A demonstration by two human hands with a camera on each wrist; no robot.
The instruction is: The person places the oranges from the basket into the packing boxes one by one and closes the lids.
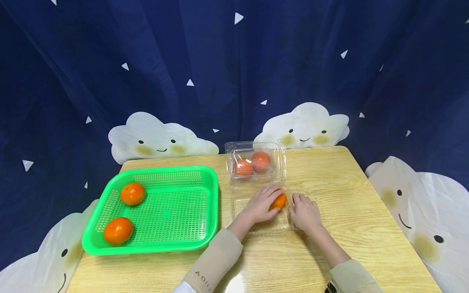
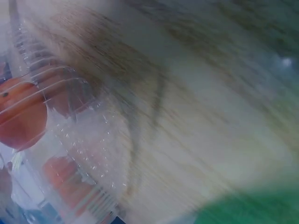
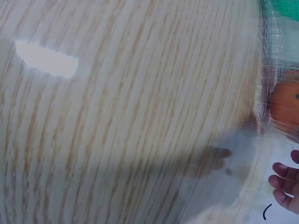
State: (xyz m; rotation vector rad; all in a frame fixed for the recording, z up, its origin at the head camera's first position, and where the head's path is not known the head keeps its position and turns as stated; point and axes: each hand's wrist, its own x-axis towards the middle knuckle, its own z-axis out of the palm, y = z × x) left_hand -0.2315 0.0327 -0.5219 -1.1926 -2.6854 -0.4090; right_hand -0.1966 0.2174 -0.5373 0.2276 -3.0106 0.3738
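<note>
A left hand [image 1: 259, 204] curls its fingers and thumb round a glossy orange fruit [image 1: 279, 200] at the right part of a clear plastic tray [image 1: 239, 204], just right of the frame's lower centre; whether the fruit rests on the tray's floor cannot be told. Partly covered by fingers, it looks rounded and smooth, with no evident long axis, and where its stem end points cannot be told. The thin, see-through tray is rectangular, its long axis running left to right across the frame. At its right edge sits a right hand [image 1: 306, 212], fingers bent; whether they pinch the rim cannot be told. Directly above, a clear box [image 1: 281, 167], also longer from left to right, shows two red-orange fruits [image 1: 261, 161] through shiny plastic. At left, a bright green plastic basket [image 1: 172, 215] with a mesh floor contains two shiny orange fruits [image 1: 118, 231], at its upper left and lower left. Beneath lies a wood-grain table [image 1: 351, 219].
</note>
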